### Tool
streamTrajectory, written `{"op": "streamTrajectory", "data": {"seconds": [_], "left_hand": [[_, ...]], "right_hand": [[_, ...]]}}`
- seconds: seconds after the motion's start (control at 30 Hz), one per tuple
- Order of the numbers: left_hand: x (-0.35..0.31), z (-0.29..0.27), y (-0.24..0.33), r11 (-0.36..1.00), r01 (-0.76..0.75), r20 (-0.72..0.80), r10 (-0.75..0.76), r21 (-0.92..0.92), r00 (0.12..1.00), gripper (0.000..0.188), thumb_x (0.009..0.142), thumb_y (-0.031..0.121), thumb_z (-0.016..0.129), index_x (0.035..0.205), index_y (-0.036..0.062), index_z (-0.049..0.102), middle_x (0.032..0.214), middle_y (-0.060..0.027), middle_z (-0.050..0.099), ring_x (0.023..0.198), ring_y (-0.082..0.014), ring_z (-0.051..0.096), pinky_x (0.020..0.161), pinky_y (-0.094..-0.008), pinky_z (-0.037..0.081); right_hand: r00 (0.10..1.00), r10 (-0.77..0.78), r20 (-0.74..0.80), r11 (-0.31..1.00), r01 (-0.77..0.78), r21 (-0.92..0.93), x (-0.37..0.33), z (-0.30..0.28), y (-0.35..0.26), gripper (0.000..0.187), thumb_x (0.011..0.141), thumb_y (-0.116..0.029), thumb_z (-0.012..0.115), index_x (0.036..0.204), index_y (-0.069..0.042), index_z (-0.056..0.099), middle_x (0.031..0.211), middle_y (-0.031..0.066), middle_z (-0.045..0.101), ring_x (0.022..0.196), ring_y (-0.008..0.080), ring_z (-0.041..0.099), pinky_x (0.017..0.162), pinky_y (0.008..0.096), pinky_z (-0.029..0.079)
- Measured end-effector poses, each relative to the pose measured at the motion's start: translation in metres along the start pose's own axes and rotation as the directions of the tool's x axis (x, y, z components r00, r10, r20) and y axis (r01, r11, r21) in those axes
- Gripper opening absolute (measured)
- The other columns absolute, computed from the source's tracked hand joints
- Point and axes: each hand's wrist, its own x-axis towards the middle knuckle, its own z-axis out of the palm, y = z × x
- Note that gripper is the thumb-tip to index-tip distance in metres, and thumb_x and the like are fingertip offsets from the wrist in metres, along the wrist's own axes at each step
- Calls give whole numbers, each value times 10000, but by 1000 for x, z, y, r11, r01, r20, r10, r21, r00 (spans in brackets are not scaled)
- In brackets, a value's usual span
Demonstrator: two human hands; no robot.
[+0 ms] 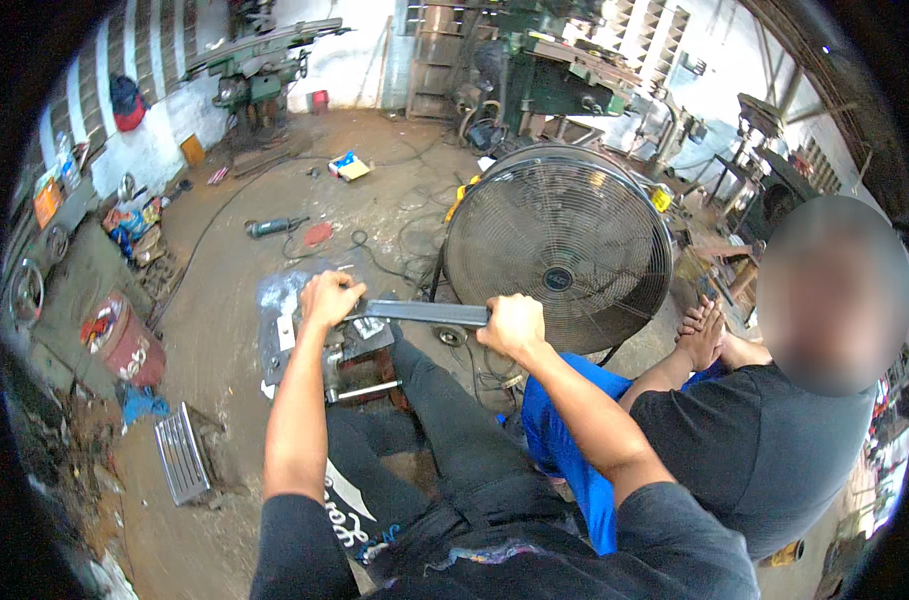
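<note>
A long flat grey metal bar [424, 312] spans the space between my hands, roughly level above a bench vise [359, 372]. My left hand [331, 299] is closed at the bar's left end, thumb pointing right along it. Around the right end my right hand [514, 325] is wrapped, fingers curled under. Below the bar, the vise's bright handle rod [366, 391] sticks out by my knees. What the vise jaws hold, if anything, is hidden under the bar and my left arm.
A large round floor fan [559, 250] stands just beyond my right hand. Close on my right sits another person [734, 440], hands clasped. An angle grinder [274, 227] and cables lie on the floor. Left are a slatted metal stool [182, 455] and a red bucket [124, 340].
</note>
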Motion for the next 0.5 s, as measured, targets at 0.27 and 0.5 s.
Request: {"op": "streamTrajectory", "data": {"seconds": [0.27, 0.5], "left_hand": [[-3, -5, 11, 998, 53, -90, -50, 31, 995, 378, 799, 406, 695, 974, 81, 776, 993, -178, 744, 972, -407, 691, 860, -487, 526], [1, -1, 30, 952, 268, -153, -246, 147, 957, 402, 841, 488, 684, 1030, 147, 783, 1081, -173, 733, 1008, -402, 685, 866, -506, 521]], "right_hand": [[989, -143, -21, 990, 143, 15, 43, 31, 38, 283, 588, -309, 725, 790, -111, 740, 746, 167, 716, 726, 363, 711, 680, 471, 563], [886, -461, 42, 885, 463, -54, 155, 60, 71, 248, 612, -331, 715, 786, -154, 724, 720, 130, 704, 738, 358, 707, 675, 487, 555]]}}
